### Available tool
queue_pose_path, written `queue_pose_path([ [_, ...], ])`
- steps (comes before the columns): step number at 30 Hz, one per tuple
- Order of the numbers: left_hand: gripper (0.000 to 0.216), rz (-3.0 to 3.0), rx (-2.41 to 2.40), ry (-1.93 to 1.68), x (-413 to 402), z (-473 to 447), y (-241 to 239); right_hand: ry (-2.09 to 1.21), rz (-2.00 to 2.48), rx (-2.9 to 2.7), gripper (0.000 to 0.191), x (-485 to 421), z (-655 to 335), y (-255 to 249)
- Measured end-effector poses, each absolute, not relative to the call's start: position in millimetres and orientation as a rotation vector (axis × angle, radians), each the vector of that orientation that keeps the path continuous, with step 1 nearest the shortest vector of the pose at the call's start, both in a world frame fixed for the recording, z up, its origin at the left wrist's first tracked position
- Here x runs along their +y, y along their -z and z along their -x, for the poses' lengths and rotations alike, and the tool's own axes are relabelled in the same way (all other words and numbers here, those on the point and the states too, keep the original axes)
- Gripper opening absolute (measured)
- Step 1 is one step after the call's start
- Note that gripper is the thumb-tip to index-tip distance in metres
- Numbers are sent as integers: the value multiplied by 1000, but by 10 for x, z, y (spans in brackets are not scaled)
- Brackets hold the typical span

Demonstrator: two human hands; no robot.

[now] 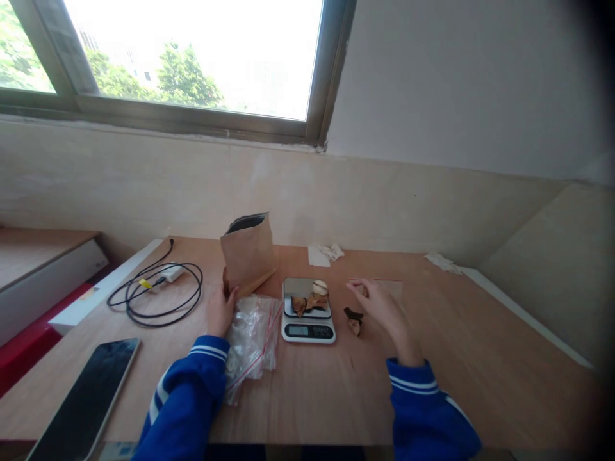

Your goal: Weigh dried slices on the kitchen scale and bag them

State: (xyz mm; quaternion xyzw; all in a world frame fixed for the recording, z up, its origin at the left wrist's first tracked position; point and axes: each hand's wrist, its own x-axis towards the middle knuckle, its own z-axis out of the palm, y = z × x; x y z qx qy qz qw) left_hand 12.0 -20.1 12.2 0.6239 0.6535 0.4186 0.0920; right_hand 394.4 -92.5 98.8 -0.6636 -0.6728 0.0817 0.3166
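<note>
My left hand [222, 310] grips the lower left corner of a brown kraft paper pouch [247, 253], which stands upright with its top open. Just right of it is a white digital kitchen scale [308, 331]; its display is too small to read. Dried brown pieces [313, 302] and a pale round slice [319, 288] lie on the weighing plate. My right hand [377, 301] hovers right of the scale with its fingers pinched; what they hold, if anything, I cannot make out. Below it, more dried dark brown pieces [354, 321] rest on the table. Behind it a clear zip bag [394, 289] lies flat, partly hidden.
Clear zip bags [252, 333] lie in a pile between my left forearm and the scale. Further left are a coiled black cable [132, 314] with a white adapter [172, 273] and a smartphone [89, 397]. Crumpled white paper [331, 252] sits by the back wall.
</note>
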Motion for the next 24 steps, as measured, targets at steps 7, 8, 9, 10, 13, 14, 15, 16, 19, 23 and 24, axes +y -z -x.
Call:
queue_pose_path([
  [7,46,-1806,1887,-1299,-195,-111,-129,-523,1486,-1759,30,-580,-3320,-926],
  [8,45,-1797,1890,-1298,-198,-112,-132,-548,1444,-1785,31,-513,-3229,-898],
  [9,44,-1787,1893,-1291,-202,-113,-135,-555,1408,-1815,32,-447,-3145,-868],
  [10,44,-1779,1894,-1283,-208,-114,-138,-541,1389,-1853,33,-385,-3070,-841],
  [13,45,-1776,1851,-1302,-227,-112,-145,-458,1419,-1964,33,-268,-2923,-793],
  [14,44,-1774,1834,-1327,-231,-110,-146,-434,1446,-1986,32,-262,-2903,-792],
  [15,44,-1769,1820,-1360,-234,-107,-148,-409,1472,-1996,32,-274,-2899,-800],
  [16,43,-1761,1808,-1394,-234,-105,-149,-383,1492,-1998,32,-304,-2911,-814],
  [19,42,-1725,1787,-1459,-226,-97,-151,-309,1515,-1967,34,-472,-3031,-862],
  [23,38,-1713,1762,-1465,-208,-84,-132,-210,1498,-1826,28,-774,-3310,-782],
  [24,38,-1725,1743,-1453,-205,-80,-124,-168,1508,-1773,27,-850,-3377,-714],
])
